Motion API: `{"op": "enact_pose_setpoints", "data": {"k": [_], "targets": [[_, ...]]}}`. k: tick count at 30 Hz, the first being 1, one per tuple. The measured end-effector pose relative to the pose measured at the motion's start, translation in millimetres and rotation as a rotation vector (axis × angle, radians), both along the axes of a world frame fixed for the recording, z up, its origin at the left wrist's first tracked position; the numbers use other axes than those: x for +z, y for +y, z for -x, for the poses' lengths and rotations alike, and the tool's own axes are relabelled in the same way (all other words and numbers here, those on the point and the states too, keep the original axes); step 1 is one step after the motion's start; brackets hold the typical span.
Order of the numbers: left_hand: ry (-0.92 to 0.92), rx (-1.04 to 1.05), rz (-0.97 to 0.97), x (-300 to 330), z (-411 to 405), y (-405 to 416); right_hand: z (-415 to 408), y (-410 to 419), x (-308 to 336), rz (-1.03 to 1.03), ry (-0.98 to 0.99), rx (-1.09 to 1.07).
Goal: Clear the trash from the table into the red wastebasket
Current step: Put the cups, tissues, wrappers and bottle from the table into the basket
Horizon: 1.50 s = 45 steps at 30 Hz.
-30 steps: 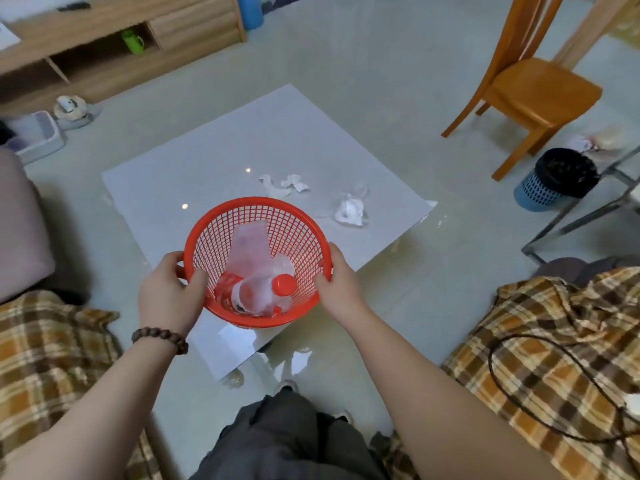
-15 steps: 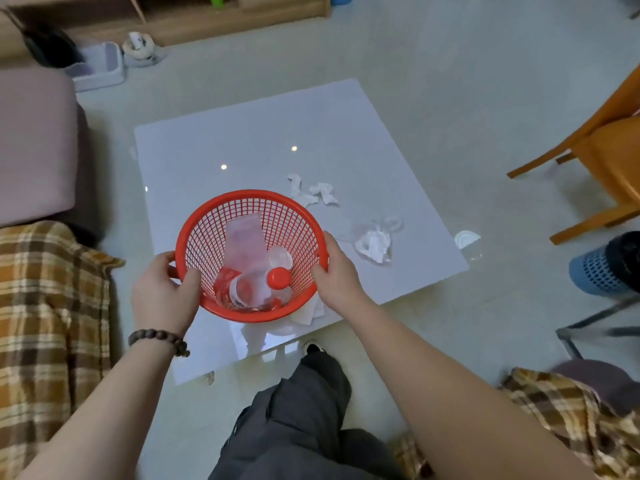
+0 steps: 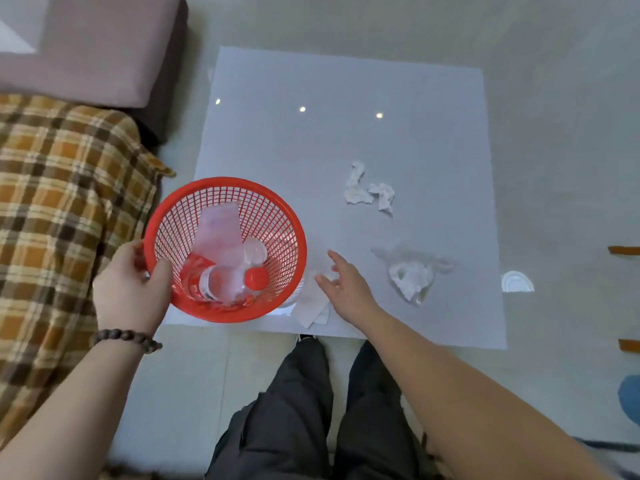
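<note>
Right hand (image 3: 346, 289) has let go of the red wastebasket (image 3: 225, 249), fingers spread, reaching the tissue (image 3: 311, 306) at the table (image 3: 346, 98) edge, possibly touching. Left hand (image 3: 133, 292) alone grips the rim; basket could tip, spilling the bottle (image 3: 221, 282).

Beaded bracelet (image 3: 126, 338), seemingly dark trousers (image 3: 311, 410)

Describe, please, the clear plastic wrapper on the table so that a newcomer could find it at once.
Start at the pale square table, then go to its near right corner. The clear plastic wrapper lies there, right of the right hand. Unlike the white paper scraps beyond it, it is see-through.
</note>
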<state>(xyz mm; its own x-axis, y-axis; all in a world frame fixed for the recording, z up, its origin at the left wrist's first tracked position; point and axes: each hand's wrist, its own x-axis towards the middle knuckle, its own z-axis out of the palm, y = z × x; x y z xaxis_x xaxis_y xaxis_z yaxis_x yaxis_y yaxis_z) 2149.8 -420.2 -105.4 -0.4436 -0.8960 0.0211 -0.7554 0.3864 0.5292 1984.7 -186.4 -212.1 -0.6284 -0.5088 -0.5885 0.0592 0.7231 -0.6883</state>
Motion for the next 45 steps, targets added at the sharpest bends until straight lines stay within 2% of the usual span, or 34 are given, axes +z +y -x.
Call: {"op": "enact_pose_setpoints", "data": {"k": [3, 9, 12, 16, 20, 22, 24, 26, 29, 33, 36, 39, 43, 45], "targets": [[-0.039, 0.116, 0.018, -12, -16, 5, -7, 8, -47, -0.118, 0.109, 0.201], [-0.065, 0.339, 0.028, -43, -45, 20, -14, 1, -119, -0.251, 0.448, 0.711], [-0.065, 0.406, 0.015, -52, -49, 27, -9, -6, -132, -0.269, 0.628, 0.808], [-0.037, 0.426, -0.004, -53, -42, 39, 11, -19, -124, -0.163, 0.516, 0.706], [-0.020, 0.396, 0.006, -41, -28, 44, 41, -45, -70, -0.020, 0.388, 0.248], [-0.047, 0.361, 0.016, -33, -18, 46, 52, -62, -29, 0.127, 0.429, 0.044], [-0.055, 0.314, 0.025, -25, -7, 50, 60, -79, 13, 0.305, 0.476, -0.046], [-0.041, 0.267, 0.027, -18, 6, 55, 62, -94, 49, 0.451, 0.479, 0.041], [-0.020, 0.217, -0.015, -11, 23, 64, 58, -112, 79, 0.513, 0.398, 0.393], [-0.002, 0.175, -0.071, -7, 40, 77, 52, -124, 87, 0.384, 0.364, 0.746], [0.000, 0.180, -0.097, -5, 48, 80, 51, -124, 86, 0.297, 0.364, 0.900], [0.003, 0.194, -0.129, -1, 57, 79, 58, -115, 88, 0.305, 0.321, 0.869], [-0.031, 0.200, -0.133, 0, 70, 71, 94, -88, 82, 0.407, 0.288, 0.573], [-0.067, 0.198, -0.108, -4, 76, 65, 125, -70, 64, 0.350, 0.342, 0.426]]}}
